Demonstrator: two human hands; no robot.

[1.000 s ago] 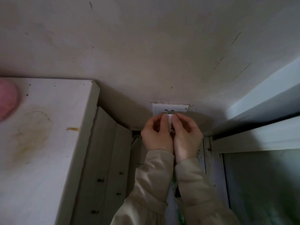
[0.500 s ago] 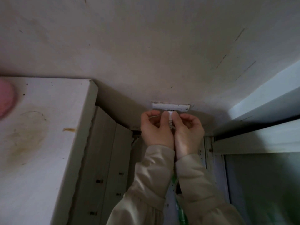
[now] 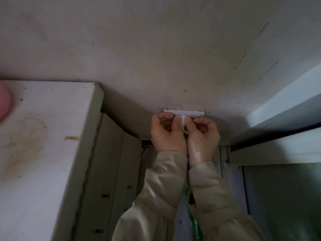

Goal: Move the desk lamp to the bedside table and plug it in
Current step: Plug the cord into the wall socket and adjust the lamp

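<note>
A small white plug point(image 3: 182, 121) is pinched between the thumbs and fingers of both hands, pressed up against the white wall socket point(image 3: 191, 112) low on the wall. My left hand point(image 3: 167, 134) grips the plug from the left, my right hand point(image 3: 202, 138) from the right. A thin white cord point(image 3: 185, 132) leaves the plug between my hands. The socket's face is mostly hidden by the steep viewing angle. The lamp itself is out of view.
A white bedside table point(image 3: 48, 153) with a stained top stands at the left, a pink object point(image 3: 4, 101) at its far left edge. A window frame point(image 3: 271, 153) and glass pane fill the right. A narrow gap lies between them.
Both hands have pushed the plug up closer into the socket. The view has tilted, so the socket face now shows only as a thin strip.
</note>
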